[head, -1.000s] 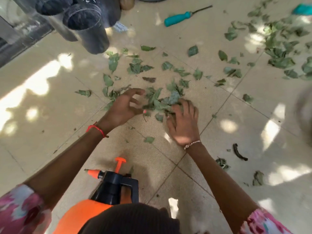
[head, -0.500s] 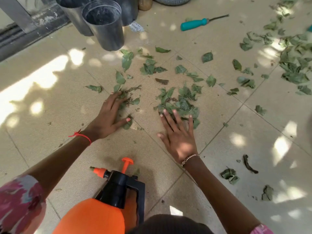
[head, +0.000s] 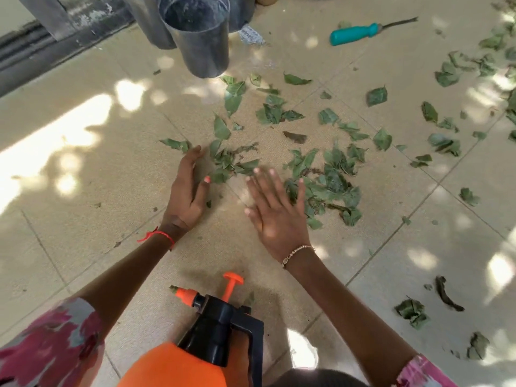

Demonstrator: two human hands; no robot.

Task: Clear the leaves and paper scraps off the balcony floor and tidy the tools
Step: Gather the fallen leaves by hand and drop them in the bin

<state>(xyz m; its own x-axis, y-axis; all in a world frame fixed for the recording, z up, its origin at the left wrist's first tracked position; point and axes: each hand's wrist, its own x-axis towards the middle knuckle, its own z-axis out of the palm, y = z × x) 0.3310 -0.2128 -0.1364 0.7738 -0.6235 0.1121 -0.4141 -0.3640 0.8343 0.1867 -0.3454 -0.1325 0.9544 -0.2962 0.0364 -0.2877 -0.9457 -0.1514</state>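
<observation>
Floor: the tan tile floor (head: 83,191) has bright sun spots on its left part.
Left hand: the left hand (head: 185,191) stands on its side on the floor. Its fingers are straight and loose, and it holds nothing. A red string (head: 156,236) goes round the wrist.
Small leaf bunch: a small leaf bunch (head: 229,163) lies just right of the left hand. The fingertips touch its top edge, and the thumb points at it.
Pots: the grey pots (head: 201,37) stand at the top, well apart from both hands.
Spray bottle: an orange spray bottle (head: 220,325) with a black top stands at the bottom, between the two arms.
Paper scrap: a paper scrap (head: 250,34) lies just right of the pots.
Right hand: the right hand (head: 276,208) is flat, fingers spread wide, and holds nothing. It looks blurry, so it is hard to tell if it touches the floor. A bead bracelet (head: 298,251) is on the wrist.
Big leaf pile: the big leaf pile (head: 329,185) lies just right of the right hand, by its small finger.
Tool: a tool with a blue-green handle (head: 354,33) lies at the top, far from both hands.
Far leaves: more loose leaves (head: 460,68) are spread at the right edge.
</observation>
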